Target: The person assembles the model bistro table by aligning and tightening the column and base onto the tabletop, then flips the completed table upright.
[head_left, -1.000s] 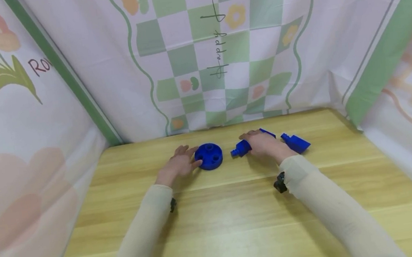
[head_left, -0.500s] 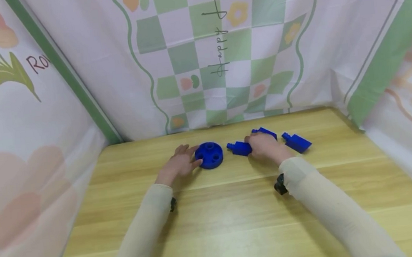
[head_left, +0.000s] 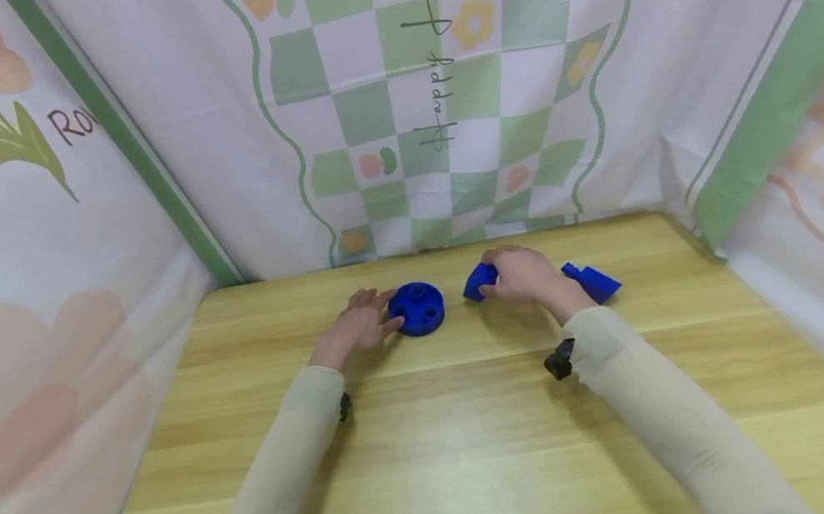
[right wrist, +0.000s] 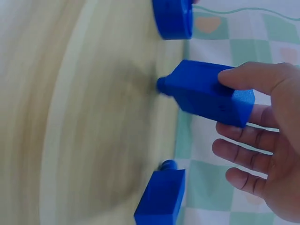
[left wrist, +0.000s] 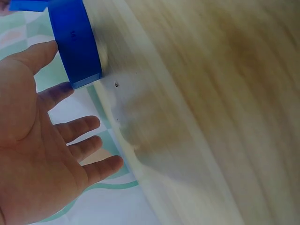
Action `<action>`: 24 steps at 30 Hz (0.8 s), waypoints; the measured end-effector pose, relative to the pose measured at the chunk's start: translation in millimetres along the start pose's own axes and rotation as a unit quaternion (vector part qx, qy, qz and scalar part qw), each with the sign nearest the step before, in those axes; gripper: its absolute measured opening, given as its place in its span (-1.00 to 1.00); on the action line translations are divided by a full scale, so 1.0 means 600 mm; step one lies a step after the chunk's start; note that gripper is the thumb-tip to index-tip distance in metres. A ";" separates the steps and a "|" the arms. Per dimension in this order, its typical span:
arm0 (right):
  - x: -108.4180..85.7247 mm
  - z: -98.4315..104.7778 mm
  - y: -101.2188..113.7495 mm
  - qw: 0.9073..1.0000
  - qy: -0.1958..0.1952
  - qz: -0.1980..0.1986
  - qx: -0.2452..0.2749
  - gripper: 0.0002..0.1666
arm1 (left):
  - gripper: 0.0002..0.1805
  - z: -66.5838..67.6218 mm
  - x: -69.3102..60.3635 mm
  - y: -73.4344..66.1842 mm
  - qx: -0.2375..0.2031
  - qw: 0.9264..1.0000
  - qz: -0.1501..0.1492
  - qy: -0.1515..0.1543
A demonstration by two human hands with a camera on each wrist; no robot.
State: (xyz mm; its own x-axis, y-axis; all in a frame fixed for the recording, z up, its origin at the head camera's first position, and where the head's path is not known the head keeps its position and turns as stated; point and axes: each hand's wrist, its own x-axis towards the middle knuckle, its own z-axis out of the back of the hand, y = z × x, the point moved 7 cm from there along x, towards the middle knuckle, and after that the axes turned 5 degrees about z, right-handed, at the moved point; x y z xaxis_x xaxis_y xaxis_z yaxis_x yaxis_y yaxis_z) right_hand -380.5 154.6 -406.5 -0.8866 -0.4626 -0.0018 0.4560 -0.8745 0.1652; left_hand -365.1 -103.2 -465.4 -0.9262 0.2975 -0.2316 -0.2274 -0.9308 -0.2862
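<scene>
A round blue disc with three round sockets lies on the wooden table. My left hand is beside it, with thumb and index fingertip touching the disc's rim and the other fingers extended. My right hand pinches a blue bottle-shaped block between thumb and fingers. Its narrow neck points down toward the table, apart from the disc. A similar blue block lies to the right of the right hand. The right wrist view shows one lying block; which one, I cannot tell.
The wooden table stretches toward the person. Its back edge meets a patterned cloth, and more cloth hangs at both sides. Small black cameras are on the wrists.
The right hand has lifted and turned a block from lying with its neck toward the disc to neck down. The block behind it has become hidden in the head view. The left hand stays put.
</scene>
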 end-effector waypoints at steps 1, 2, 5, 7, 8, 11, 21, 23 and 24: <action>0.000 0.003 0.003 1.000 -0.004 0.000 0.003 -0.30 | -0.26 0.000 0.000 0.000 0.001 1.000 0.000 0.001; 0.001 0.007 0.006 1.000 -0.009 0.000 0.009 -0.30 | -0.26 0.000 -0.001 0.000 0.002 1.000 0.001 0.001; 0.002 0.016 0.016 0.999 -0.026 0.009 0.022 -0.34 | -0.26 0.000 -0.001 0.000 0.006 1.000 0.002 0.000; 0.004 0.020 0.023 0.999 -0.038 0.015 0.034 -0.36 | -0.25 0.000 -0.001 0.000 0.007 1.000 0.004 0.000; 0.005 0.021 0.026 0.998 -0.041 0.017 0.038 -0.36 | -0.25 0.000 -0.001 0.000 0.007 1.000 0.004 0.000; 0.009 0.026 0.039 0.998 -0.045 0.023 0.047 -0.33 | -0.25 -0.001 0.000 0.000 0.007 1.000 0.005 0.001; 0.026 0.027 0.081 0.995 -0.045 0.050 0.071 -0.36 | -0.24 -0.002 0.000 0.002 0.008 1.000 0.009 0.003; 0.030 0.022 0.087 0.995 -0.046 0.056 0.074 -0.39 | -0.25 -0.002 0.000 0.002 0.008 1.000 0.010 0.003; 0.032 0.021 0.090 0.994 -0.045 0.058 0.075 -0.41 | -0.25 -0.002 0.001 0.002 0.008 1.000 0.011 0.003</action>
State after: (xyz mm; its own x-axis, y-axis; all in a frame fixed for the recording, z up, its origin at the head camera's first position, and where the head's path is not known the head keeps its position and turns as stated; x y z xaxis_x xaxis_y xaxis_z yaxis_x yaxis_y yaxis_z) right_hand -374.0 100.5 -385.4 -0.8352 -0.5380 0.1135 0.5448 -0.7815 0.3041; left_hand -365.5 -104.2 -466.8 -0.9292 0.2784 -0.2431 -0.2121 -0.9403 -0.2661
